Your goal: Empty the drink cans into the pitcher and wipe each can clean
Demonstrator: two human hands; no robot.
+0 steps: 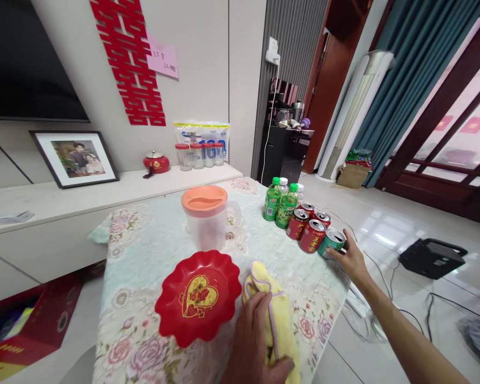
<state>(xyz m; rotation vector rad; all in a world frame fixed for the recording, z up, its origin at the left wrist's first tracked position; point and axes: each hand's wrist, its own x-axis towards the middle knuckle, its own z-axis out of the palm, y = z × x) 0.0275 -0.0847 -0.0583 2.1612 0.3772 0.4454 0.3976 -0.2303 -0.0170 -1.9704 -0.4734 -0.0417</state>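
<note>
My right hand (351, 260) is at the table's right edge, with thumb and fingers closed around a green drink can (331, 246). The can is upright and its top is opened. Right beside it stand several red drink cans (312, 237), also opened. Behind these are green-capped bottles (287, 208) with green labels, and white-capped ones partly hidden. Near the front edge, my left hand (254, 336) has its fingers and thumb around a folded yellow cloth (278, 314) with purple trim. Left of the cloth lies a red scalloped plate (172, 304) with a gold heart print.
A clear plastic pitcher (205, 226) with an orange lid stands behind the plate. A floral tablecloth (140, 298) covers the table. On the cabinet are red-lidded jars (197, 157), a red pot (157, 162) and a framed photo (78, 160). Cables and a black box (432, 257) lie on the floor.
</note>
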